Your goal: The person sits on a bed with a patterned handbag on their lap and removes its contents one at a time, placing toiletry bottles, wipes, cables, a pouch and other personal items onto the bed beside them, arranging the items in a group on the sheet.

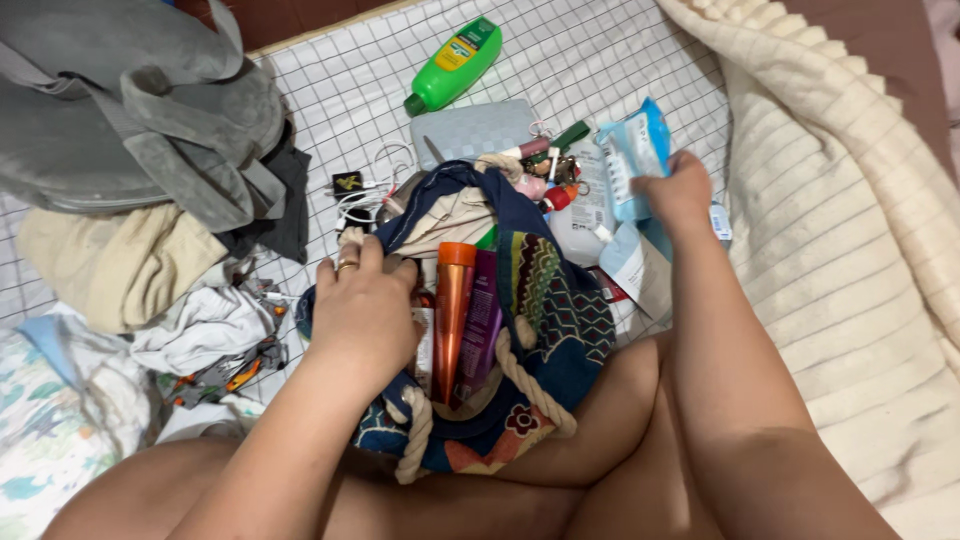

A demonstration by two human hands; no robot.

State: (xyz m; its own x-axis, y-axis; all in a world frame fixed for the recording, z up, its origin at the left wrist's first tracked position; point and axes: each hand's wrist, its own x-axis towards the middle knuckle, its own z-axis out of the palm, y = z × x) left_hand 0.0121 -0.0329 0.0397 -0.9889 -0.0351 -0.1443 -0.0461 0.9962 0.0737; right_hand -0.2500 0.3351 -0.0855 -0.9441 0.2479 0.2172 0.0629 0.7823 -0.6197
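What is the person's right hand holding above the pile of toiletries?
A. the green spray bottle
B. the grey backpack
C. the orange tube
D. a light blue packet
D: the right hand grips a light blue packet, while the green spray bottle lies untouched farther up the checked sheet.

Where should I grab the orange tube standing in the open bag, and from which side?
Grip the orange tube near its top end, the part clear of the bag, coming from above. It stands nearly upright, packed against the purple tube on its right, with the left hand on the bag's rim at its left, so its lower sides look hemmed in. Pinch front to back.
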